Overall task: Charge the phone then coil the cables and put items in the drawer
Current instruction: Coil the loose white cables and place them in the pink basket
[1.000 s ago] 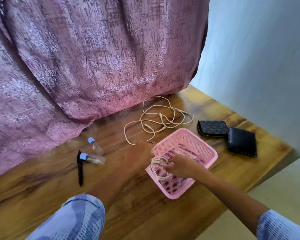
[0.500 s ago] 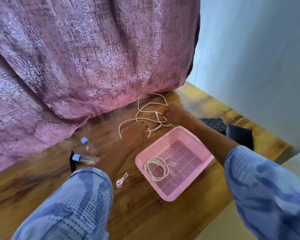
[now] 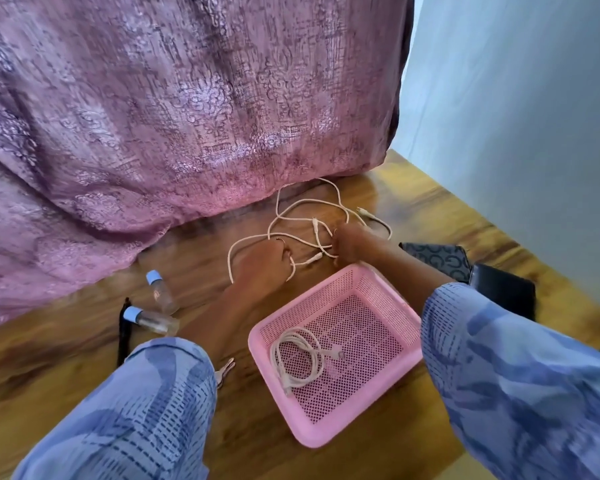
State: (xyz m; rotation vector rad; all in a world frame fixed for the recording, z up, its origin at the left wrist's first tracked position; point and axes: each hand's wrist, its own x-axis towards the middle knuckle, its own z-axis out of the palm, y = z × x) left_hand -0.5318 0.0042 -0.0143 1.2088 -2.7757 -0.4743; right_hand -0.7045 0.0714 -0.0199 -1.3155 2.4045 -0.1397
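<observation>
white cord is running under both sets of fingers: the left hand [image 3: 264,263] is lying knuckles-up on the loose cable [image 3: 312,220], its fingers curled down onto a strand, and the right hand [image 3: 352,242] is doing much the same just beside it, fingertips bunched where the plug ends are crossing. whether either hand is actually pinching the cord or only pressing on it cannot be told; motion blur is smearing the fingertips. a thin ring is showing on a finger of the left hand.

the loose cable is sprawling in open loops on the table [image 3: 84,341], reaching back to the hem of the curtain [image 3: 187,116]. nearer the person, a pink mesh basket [image 3: 392,296] is sitting flat on the wood, and a coiled cable [image 3: 297,355] is lying inside it at the left end.

no readable writing is showing anywhere; a patterned wallet [image 3: 440,259] is carrying a repeating curled motif, too blurred to read as letters, and a plain black wallet [image 3: 506,294] is touching it on the right. left of the arms, two clear bottles [image 3: 160,308] with blue caps are lying beside a black pen [image 3: 122,334], and small metal keys [image 3: 224,370] are peeking out by the left sleeve.

glossy, streaked brown wood is forming the surface, mauve brocade is hanging behind it, and a pale blue wall [image 3: 516,116] is closing the right side.
</observation>
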